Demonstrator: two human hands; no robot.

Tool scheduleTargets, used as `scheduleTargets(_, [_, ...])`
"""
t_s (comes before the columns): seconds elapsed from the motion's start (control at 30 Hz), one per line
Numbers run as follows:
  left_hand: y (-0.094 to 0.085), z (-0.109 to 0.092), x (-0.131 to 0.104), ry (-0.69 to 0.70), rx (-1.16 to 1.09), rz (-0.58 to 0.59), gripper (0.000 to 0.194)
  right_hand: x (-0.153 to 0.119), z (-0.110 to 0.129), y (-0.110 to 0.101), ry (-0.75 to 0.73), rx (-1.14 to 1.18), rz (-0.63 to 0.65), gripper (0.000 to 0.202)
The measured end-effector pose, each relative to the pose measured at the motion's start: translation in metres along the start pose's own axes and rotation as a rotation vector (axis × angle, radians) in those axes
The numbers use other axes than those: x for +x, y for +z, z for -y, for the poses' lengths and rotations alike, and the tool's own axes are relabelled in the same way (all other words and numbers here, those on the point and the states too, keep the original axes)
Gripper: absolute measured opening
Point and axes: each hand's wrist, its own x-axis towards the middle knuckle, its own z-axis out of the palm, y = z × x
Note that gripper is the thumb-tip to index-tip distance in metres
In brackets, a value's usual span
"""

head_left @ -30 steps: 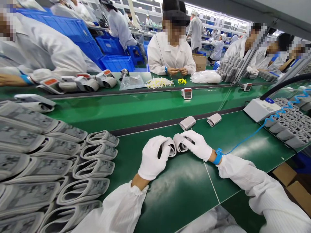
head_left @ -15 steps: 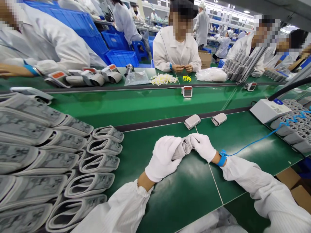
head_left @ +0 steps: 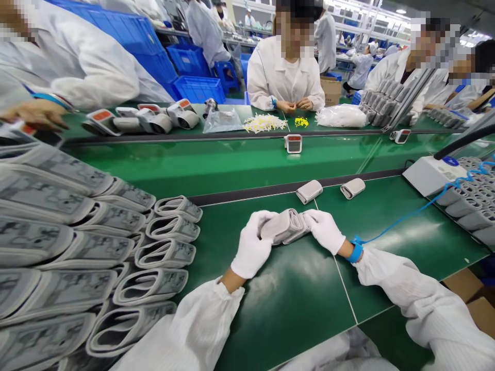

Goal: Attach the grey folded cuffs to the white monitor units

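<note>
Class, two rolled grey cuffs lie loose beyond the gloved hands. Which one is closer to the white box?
The right-hand cuff: it lies between the white box and the left-hand cuff, which sits by the bench's pale line.

Left glove [head_left: 253, 245] and right glove [head_left: 325, 231] white, held roll [head_left: 281, 226] pale grey; stacked cuffs [head_left: 34, 239] at left grey with mottled darker print; near tabletop [head_left: 294, 299] green, wrist strap [head_left: 356, 252] blue

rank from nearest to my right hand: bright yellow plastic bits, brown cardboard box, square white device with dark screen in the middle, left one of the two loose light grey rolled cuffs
From the right hand:
1. Left loose cuff, just ahead
2. White device, ahead, slightly left
3. Yellow bits, beyond the device
4. Cardboard box, in the background
</note>
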Motion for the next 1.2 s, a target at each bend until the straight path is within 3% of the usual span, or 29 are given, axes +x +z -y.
scheduleTargets(0.13, [-0.006, -0.005, -0.002, 0.207, 0.074, 0.117, 0.061, -0.004, 0.003, 0.001, -0.002, -0.001, -0.014, 0.034])
scheduleTargets(0.27, [-0.010, -0.007, -0.004, 0.339, 0.094, 0.188, 0.073, -0.006, 0.005, 0.002, 0.035, 0.106, -0.010, 0.033])
scheduleTargets(0.47, [-0.009, -0.009, -0.006, 0.323, 0.073, 0.277, 0.083, -0.004, 0.001, -0.001, 0.062, 0.192, -0.053, 0.027])
scheduleTargets(0.67, [-0.005, -0.015, -0.007, 0.289, 0.263, 0.388, 0.088, -0.002, -0.002, -0.007, -0.014, 0.129, -0.211, 0.034])
scheduleTargets(0.73, [-0.003, -0.014, -0.006, 0.183, 0.301, 0.366, 0.083, -0.006, 0.002, -0.009, -0.112, 0.068, -0.264, 0.033])
scheduleTargets(0.83, [0.002, -0.010, -0.005, 0.038, 0.309, 0.282, 0.070, -0.014, 0.010, -0.008, -0.383, -0.096, -0.341, 0.033])
scheduleTargets(0.97, [0.006, -0.008, -0.002, 0.031, 0.298, 0.213, 0.050, -0.018, 0.018, -0.005, -0.683, -0.271, -0.250, 0.023])
scheduleTargets(1.1, [0.007, -0.012, -0.002, 0.003, 0.308, 0.148, 0.036, -0.012, 0.019, -0.002, -0.594, -0.281, -0.183, 0.014])
scheduleTargets(1.2, [0.008, -0.014, -0.003, -0.031, 0.283, 0.097, 0.037, -0.008, 0.016, -0.003, -0.526, -0.228, -0.175, 0.022])
